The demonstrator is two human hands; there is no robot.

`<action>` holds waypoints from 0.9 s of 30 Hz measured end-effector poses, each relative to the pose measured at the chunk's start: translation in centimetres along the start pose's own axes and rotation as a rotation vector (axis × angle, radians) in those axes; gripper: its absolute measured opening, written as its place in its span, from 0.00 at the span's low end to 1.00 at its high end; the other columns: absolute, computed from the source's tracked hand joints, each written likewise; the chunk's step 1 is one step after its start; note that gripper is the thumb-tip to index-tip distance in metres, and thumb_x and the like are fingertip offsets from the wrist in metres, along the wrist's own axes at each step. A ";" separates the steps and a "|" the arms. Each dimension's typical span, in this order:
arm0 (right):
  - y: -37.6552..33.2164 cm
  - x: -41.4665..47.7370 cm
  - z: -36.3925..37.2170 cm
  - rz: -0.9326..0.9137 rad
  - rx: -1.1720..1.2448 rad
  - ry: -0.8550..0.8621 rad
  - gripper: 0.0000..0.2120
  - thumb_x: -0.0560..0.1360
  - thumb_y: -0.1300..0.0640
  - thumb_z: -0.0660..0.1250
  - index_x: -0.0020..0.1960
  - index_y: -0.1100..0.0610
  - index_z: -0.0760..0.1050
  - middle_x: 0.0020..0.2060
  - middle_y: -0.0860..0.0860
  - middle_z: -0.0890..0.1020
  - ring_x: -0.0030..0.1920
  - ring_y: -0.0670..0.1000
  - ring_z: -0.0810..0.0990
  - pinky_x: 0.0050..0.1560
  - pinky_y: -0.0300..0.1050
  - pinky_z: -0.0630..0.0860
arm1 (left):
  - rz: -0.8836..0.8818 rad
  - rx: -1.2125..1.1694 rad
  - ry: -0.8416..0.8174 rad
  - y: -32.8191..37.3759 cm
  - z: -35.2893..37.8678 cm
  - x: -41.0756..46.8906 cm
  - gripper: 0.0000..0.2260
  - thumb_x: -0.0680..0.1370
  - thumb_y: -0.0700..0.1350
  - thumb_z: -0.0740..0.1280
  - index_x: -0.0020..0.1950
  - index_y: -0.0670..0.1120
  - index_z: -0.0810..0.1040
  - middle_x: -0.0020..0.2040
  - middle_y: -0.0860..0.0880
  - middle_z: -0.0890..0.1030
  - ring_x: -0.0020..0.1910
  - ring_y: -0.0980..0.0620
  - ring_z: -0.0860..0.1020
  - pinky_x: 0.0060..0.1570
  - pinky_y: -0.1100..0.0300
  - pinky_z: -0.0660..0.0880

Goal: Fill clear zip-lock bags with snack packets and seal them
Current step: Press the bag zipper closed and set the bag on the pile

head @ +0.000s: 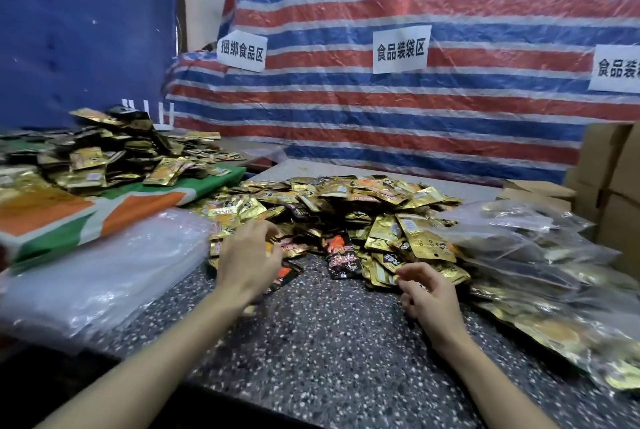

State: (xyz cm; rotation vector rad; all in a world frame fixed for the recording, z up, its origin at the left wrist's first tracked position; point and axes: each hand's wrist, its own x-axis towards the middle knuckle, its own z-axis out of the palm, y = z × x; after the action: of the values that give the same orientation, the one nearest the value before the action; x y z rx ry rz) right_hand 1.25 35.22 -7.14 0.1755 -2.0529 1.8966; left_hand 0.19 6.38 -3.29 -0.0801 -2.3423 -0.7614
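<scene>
A big heap of gold and black snack packets point(349, 213) lies on the speckled table point(311, 342). My left hand point(247, 260) reaches over the heap's near left edge, fingers loosely spread above the packets, holding nothing I can see. My right hand point(427, 293) sits at the heap's near right edge with fingers curled; its fingertips meet a gold packet point(388, 272), and I cannot tell whether it grips it. A stack of empty clear zip-lock bags point(100, 265) lies at the left. Filled clear bags point(540, 276) are piled at the right.
A second pile of packets point(104, 158) rests on a green, orange and white cloth point(114, 210) at the far left. Cardboard boxes point(609, 179) stand at the right. A striped tarp with white paper signs point(399, 49) hangs behind.
</scene>
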 end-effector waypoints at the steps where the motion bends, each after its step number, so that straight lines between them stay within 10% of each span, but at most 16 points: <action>1: 0.1 0.0 0.0 0.002 -0.007 -0.006 0.12 0.76 0.70 0.66 0.44 0.53 0.80 0.40 0.54 0.82 0.27 0.46 0.73 0.25 0.36 0.67 | -0.057 0.174 -0.001 -1.8 -1.4 0.5 0.13 0.78 0.48 0.65 0.63 0.49 0.76 0.59 0.50 0.77 0.56 0.52 0.73 0.61 0.50 0.70; 7: 0.3 0.1 0.0 0.001 -0.024 -0.014 0.09 0.76 0.70 0.66 0.47 0.57 0.79 0.42 0.56 0.82 0.27 0.45 0.73 0.25 0.36 0.67 | -0.449 0.823 -0.333 -9.7 -6.6 0.8 0.18 0.79 0.53 0.60 0.64 0.46 0.75 0.65 0.43 0.75 0.62 0.43 0.74 0.57 0.54 0.70; 13: 0.2 0.1 -0.1 0.007 -0.009 -0.018 0.09 0.76 0.70 0.66 0.47 0.58 0.79 0.44 0.56 0.82 0.27 0.46 0.73 0.24 0.35 0.67 | -0.359 0.852 -0.274 -11.0 -8.4 0.3 0.06 0.76 0.39 0.61 0.41 0.49 0.70 0.41 0.50 0.77 0.41 0.46 0.77 0.36 0.58 0.66; 19: 0.2 0.1 0.0 0.011 0.009 -0.009 0.08 0.76 0.71 0.66 0.46 0.59 0.79 0.42 0.56 0.82 0.26 0.45 0.72 0.24 0.35 0.66 | -0.548 0.535 -0.336 -9.3 -10.8 2.7 0.11 0.73 0.53 0.75 0.44 0.47 0.80 0.35 0.48 0.79 0.40 0.46 0.80 0.46 0.53 0.76; 22: 0.1 0.1 0.0 0.021 -0.003 -0.006 0.09 0.76 0.71 0.66 0.46 0.58 0.79 0.42 0.56 0.81 0.26 0.45 0.72 0.24 0.35 0.66 | -0.503 0.379 -0.202 -8.2 -11.8 4.2 0.18 0.76 0.43 0.71 0.61 0.61 0.77 0.36 0.45 0.79 0.39 0.44 0.79 0.50 0.45 0.77; 24: 0.1 0.1 0.1 0.015 -0.011 -0.010 0.09 0.76 0.71 0.66 0.46 0.58 0.79 0.42 0.56 0.82 0.27 0.45 0.72 0.24 0.35 0.66 | -0.471 0.405 -0.003 -7.2 -12.0 5.1 0.04 0.78 0.44 0.67 0.50 0.46 0.79 0.43 0.40 0.80 0.43 0.39 0.78 0.49 0.46 0.73; 27: -0.1 0.0 0.2 -0.007 -0.022 -0.008 0.09 0.75 0.70 0.67 0.44 0.57 0.80 0.41 0.54 0.82 0.29 0.47 0.73 0.25 0.35 0.68 | -0.271 0.323 0.161 -3.8 -10.9 5.5 0.08 0.80 0.45 0.65 0.44 0.42 0.79 0.40 0.42 0.80 0.37 0.42 0.76 0.41 0.51 0.72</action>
State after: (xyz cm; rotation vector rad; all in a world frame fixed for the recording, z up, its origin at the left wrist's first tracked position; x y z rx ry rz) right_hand 1.29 35.00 -7.03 0.1852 -2.0750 1.8706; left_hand 1.31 -3.48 4.78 0.4301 -2.3138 -0.4828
